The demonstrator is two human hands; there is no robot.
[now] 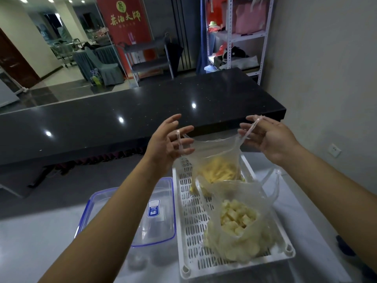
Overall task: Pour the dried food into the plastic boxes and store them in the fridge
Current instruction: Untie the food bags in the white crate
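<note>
Both hands up over the far end of a white slotted plastic tray (189, 221), stretching open the mouth of a thin clear plastic bag (216, 154). Left hand (169, 144): fingers spread and straight-ish, one bag handle looped over a finger, not a fist grip. Right hand (269, 137): fingers also apart and extended, the other handle hooked over them and pulled taut into a thin strip.

Bag hangs between the hands, its bottom sagging into the tray's far end. Contents: yellow strip-shaped dried food (220, 172), piled at the bottom, colour deeper than the other bag's. Film is wrinkled and semi-transparent.

Second clear bag (240, 237) sits in the near half of the tray, mouth open and slumped, handles flopped to the right. It holds pale yellow cube-like chunks (236, 217) on top, with rounder pale pieces pressed against the film lower down.

Left of the tray, touching or just beside it: clear plastic box (155, 211) with blue rim and a blue-white label, on the pale work surface (30, 242). Left forearm crosses over it, so part is hidden; can't tell lid from base.

Beyond: black glossy counter (132, 111).
</note>
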